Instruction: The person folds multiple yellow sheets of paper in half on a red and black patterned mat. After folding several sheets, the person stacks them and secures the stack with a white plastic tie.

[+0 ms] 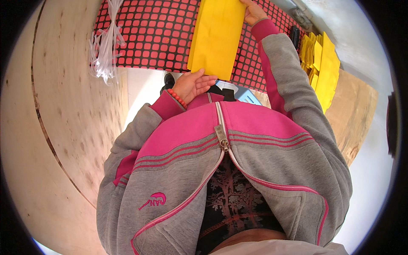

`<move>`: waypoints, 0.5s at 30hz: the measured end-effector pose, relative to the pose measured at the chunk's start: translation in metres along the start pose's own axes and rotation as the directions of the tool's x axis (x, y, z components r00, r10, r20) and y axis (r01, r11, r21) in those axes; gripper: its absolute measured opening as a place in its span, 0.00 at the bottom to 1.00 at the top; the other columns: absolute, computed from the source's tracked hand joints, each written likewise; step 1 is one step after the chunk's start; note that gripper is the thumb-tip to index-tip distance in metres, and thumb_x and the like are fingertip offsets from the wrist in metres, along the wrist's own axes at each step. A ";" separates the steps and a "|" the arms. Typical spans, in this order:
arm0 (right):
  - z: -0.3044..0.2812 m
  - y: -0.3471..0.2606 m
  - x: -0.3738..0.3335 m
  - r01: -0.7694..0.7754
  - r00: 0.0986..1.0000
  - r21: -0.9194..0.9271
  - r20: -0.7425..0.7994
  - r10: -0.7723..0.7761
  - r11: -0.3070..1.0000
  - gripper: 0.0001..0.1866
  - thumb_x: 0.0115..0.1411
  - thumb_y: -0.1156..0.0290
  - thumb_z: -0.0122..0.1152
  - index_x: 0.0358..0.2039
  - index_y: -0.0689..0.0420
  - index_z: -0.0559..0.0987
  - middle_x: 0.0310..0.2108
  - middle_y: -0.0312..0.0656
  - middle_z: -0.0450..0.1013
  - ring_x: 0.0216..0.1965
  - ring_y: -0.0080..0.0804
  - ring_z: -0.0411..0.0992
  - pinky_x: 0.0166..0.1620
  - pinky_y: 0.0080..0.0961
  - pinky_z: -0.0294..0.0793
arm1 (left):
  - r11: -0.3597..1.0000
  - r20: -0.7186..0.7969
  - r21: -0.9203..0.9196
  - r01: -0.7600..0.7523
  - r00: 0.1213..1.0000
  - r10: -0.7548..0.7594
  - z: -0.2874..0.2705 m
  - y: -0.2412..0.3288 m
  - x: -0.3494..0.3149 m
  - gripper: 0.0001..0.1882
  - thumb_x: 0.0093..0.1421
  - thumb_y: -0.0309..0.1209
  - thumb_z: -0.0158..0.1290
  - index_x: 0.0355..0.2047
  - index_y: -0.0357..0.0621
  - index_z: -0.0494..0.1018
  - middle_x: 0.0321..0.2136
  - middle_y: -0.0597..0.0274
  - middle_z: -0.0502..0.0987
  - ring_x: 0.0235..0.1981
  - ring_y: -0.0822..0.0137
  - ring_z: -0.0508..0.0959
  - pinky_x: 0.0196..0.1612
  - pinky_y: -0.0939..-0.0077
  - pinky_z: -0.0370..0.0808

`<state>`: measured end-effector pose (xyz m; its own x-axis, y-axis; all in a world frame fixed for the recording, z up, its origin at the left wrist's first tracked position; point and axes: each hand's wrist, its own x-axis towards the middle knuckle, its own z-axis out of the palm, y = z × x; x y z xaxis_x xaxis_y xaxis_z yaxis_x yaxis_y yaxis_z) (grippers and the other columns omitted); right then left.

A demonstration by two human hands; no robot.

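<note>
A layered stack of flat yellow sheets (pixel 216 40) is seen at the upper centre of the frame, its upper end cut off by the frame's edge. It is bright and matt, long and narrow, slightly slanted, with several layers shown along its left side. It is laid on a tabletop covered in a red-and-black checked pattern (pixel 148 36), its lower end reaching the table's near edge.

At the upper left, a bundle of clear plastic strips (pixel 104 55) is draped over the table's near edge. At the upper right, a second yellow pile (pixel 325 70), more loosely ordered, is placed beside a black object (pixel 295 36) and near a wooden board (pixel 355 104). Under the table edge, a light blue item (pixel 248 95) is partly hidden. The stack is blocked from view only at its edges, by the hands.

The left hand (pixel 195 87) is held palm up at the stack's lower left corner, thumb against it, fingers loosely extended and parted from the thumb; nothing is clasped. The right arm is stretched toward the top, and the right hand (pixel 254 12) is set at the stack's right edge; whether it is pinched there cannot be told.
</note>
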<state>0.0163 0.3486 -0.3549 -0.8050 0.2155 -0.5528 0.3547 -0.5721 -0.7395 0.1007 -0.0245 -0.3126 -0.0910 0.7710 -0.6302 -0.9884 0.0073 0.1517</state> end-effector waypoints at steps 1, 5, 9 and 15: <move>-0.001 0.000 0.001 0.009 1.000 -0.007 0.003 -0.009 1.000 0.17 0.64 0.66 0.48 0.48 0.63 0.73 0.44 0.48 0.76 0.43 0.42 0.75 0.50 0.39 0.73 | 0.999 0.008 -0.039 0.020 1.000 -0.020 -0.002 -0.001 0.002 0.17 0.69 0.38 0.42 0.50 0.37 0.65 0.44 0.52 0.77 0.39 0.70 0.79 0.41 0.79 0.77; -0.003 0.001 0.003 0.012 1.000 0.000 0.022 -0.012 1.000 0.17 0.64 0.66 0.48 0.49 0.63 0.72 0.44 0.48 0.76 0.43 0.42 0.75 0.50 0.39 0.73 | 0.983 0.067 -0.171 0.064 0.996 -0.054 -0.010 -0.004 0.008 0.17 0.69 0.38 0.41 0.50 0.37 0.64 0.45 0.50 0.76 0.35 0.75 0.79 0.35 0.84 0.79; -0.004 -0.001 0.002 -0.022 1.000 0.027 0.018 0.021 0.999 0.18 0.64 0.65 0.47 0.49 0.63 0.72 0.44 0.49 0.75 0.43 0.43 0.75 0.50 0.39 0.73 | 0.980 0.097 -0.188 0.069 0.994 -0.051 -0.010 -0.007 0.009 0.17 0.69 0.39 0.40 0.50 0.38 0.63 0.45 0.48 0.76 0.33 0.76 0.80 0.33 0.85 0.79; -0.002 -0.004 0.003 -0.015 1.000 0.040 0.015 0.015 0.999 0.19 0.64 0.65 0.47 0.50 0.64 0.71 0.46 0.49 0.75 0.45 0.45 0.74 0.51 0.41 0.72 | 0.978 0.071 -0.196 0.074 0.996 -0.061 -0.005 -0.006 0.010 0.17 0.69 0.39 0.40 0.50 0.39 0.63 0.44 0.49 0.76 0.31 0.76 0.79 0.32 0.85 0.79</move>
<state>0.0130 0.3527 -0.3546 -0.8065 0.1956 -0.5579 0.3477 -0.6063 -0.7152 0.1048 -0.0199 -0.3240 -0.0220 0.8123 -0.5829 -0.9970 -0.0611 -0.0475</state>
